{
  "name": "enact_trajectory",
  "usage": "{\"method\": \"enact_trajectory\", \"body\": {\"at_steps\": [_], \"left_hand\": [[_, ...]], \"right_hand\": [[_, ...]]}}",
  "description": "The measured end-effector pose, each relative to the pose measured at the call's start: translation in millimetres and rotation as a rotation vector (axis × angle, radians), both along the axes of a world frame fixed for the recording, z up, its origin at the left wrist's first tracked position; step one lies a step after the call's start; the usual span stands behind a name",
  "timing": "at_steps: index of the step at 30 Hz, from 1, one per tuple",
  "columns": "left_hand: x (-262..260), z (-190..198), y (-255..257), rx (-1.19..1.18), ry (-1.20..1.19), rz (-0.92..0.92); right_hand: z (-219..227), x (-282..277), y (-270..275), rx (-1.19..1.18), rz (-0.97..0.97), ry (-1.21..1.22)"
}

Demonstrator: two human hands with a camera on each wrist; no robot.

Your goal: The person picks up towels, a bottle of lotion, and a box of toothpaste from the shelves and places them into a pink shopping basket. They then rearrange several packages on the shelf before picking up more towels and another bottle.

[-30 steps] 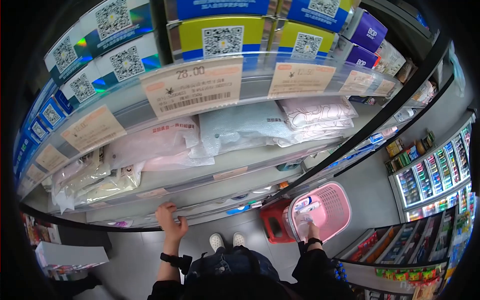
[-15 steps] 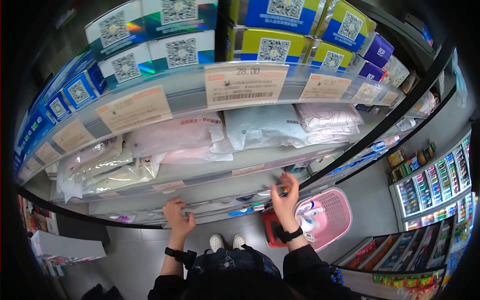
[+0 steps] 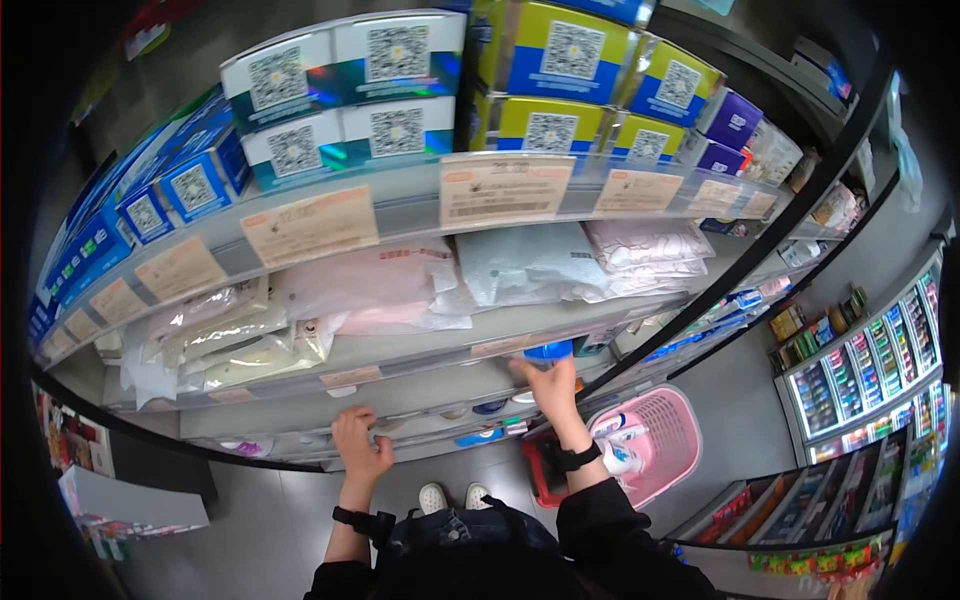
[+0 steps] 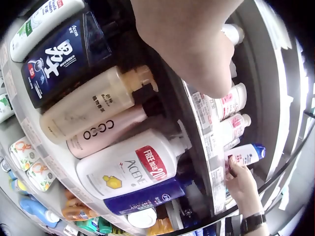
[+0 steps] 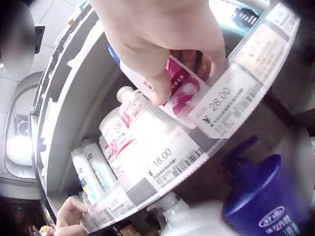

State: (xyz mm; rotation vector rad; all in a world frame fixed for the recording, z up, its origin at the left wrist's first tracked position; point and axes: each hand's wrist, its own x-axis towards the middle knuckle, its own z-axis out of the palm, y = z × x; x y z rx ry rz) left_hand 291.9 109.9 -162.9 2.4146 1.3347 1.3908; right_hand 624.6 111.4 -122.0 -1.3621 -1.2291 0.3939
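Note:
My right hand [image 3: 562, 405] reaches to the lower shelf above the basket. In the right wrist view, its thumb and fingers grip a white bottle with a pink label [image 5: 181, 78]. The left wrist view shows this bottle's blue cap [image 4: 259, 150] pointing away from the hand, with the bottle tilted over the shelf edge. My left hand [image 3: 360, 443] holds a lower shelf's front edge [image 5: 133, 204], its fingers curled over the lip beside a price tag. White bottles with pink labels [image 5: 142, 110] stand on that shelf between the hands.
A pink basket [image 3: 690, 425] holding white bottles stands on a red one [image 3: 545, 470], right of my feet. Pump bottles [image 4: 130, 162] fill the shelf beneath. Bagged goods [image 3: 370, 280] and boxes [image 3: 400, 130] occupy higher shelves. A dark shelf frame bar [image 3: 760, 240] slants at the right.
My right hand has left the basket, risen to the shelf and taken hold of the blue-capped bottle. White bottles stay in the basket. My left hand has stayed at the shelf edge.

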Motion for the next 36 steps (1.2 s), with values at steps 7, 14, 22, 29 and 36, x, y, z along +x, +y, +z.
{"method": "enact_trajectory", "body": {"at_steps": [7,14,22,29,36], "left_hand": [[3,0,1,0.019,0.002,0.006],[4,-3,3,0.03,-0.005,0.003],[-1,-2,2,0.034,0.032,-0.003],[-2,7,-1,0.006,0.028,-0.034],[0,7,-2,-0.025,0.001,0.001]], "right_hand": [[-9,25,-105,0.067,-0.266,0.556],[-123,141,-197,-0.184,-0.603,1.072],[-226,171,-246,-0.65,-0.747,1.337],[-294,181,-245,-0.679,-0.711,-0.244],[-94,55,-107,-0.126,-0.679,-0.078]]}}
